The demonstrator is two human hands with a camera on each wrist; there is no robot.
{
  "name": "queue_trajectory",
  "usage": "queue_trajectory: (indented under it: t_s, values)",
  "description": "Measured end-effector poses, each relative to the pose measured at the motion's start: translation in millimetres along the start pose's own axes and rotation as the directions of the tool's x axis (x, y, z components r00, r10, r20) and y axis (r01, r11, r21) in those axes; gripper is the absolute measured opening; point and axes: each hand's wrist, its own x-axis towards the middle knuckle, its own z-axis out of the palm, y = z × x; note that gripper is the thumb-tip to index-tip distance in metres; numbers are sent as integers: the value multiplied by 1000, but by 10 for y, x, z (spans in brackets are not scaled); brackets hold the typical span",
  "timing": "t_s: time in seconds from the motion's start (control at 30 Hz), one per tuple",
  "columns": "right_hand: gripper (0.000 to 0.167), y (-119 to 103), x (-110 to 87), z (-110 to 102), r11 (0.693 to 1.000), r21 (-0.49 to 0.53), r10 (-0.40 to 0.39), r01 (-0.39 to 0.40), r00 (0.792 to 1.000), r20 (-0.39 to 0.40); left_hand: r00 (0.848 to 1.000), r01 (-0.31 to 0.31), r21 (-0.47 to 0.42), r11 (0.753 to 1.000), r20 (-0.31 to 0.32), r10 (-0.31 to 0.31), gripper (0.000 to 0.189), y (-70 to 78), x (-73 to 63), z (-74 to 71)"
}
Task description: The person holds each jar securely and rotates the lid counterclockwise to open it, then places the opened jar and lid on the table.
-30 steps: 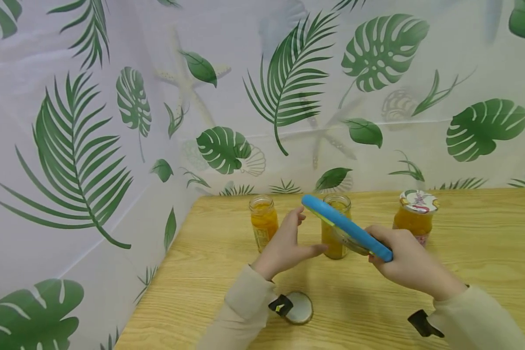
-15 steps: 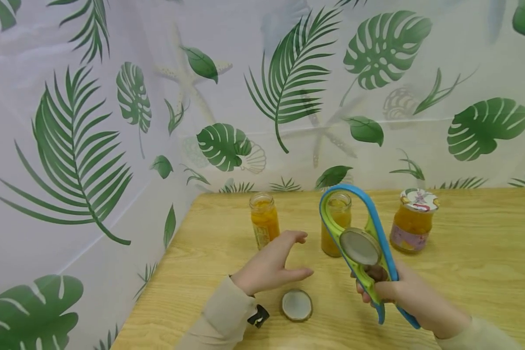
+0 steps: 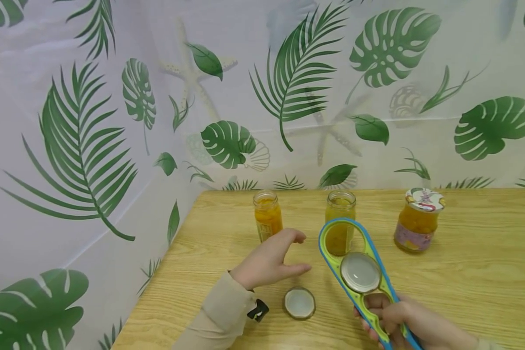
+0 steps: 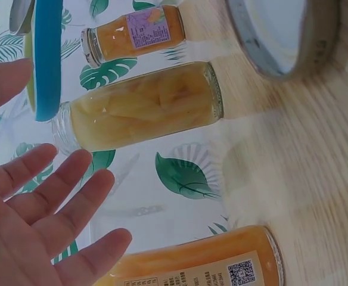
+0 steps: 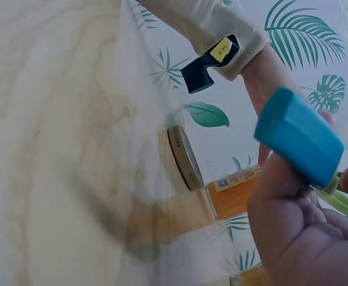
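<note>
My right hand (image 3: 413, 316) grips the handles of a blue-and-green jar opener (image 3: 353, 294), held above the table. A metal lid (image 3: 360, 272), pale inside up, sits within the opener's frame. Behind the tool stands an open jar of yellowish fruit (image 3: 340, 211), partly covered by it. My left hand (image 3: 269, 260) hovers with spread, relaxed fingers and holds nothing; in the left wrist view its palm and fingers (image 4: 72, 202) show in front of the jars. Just behind that hand is an open jar of orange fruit (image 3: 268, 216), its lower part hidden.
Another lid (image 3: 299, 303) lies inside up on the wooden table (image 3: 485, 272), near my left wrist. At the right stands a jar with a patterned lid on (image 3: 420, 221) and a purple label. A leaf-printed sheet (image 3: 306, 160) hangs behind the table.
The jar opener has turned from edge-on to face-up and come down toward me, showing the lid inside it. My left hand has drawn back slightly, away from the middle jar.
</note>
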Motion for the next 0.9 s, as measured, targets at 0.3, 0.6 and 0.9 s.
queue_trajectory:
  t_s: [0.3, 0.6, 0.9]
  values:
    - [31, 57, 62, 22, 989, 138, 39, -58, 990, 137, 1000, -2, 41, 999, -9, 2, 52, 1, 12, 11]
    - [39, 59, 102, -83, 988, 134, 56, -80, 982, 180, 1000, -27, 94, 995, -3, 27, 51, 9, 6, 14]
    - [39, 67, 100, -128, 987, 129, 67, -91, 982, 178, 999, -23, 97, 995, 25, 20, 52, 23, 3, 28]
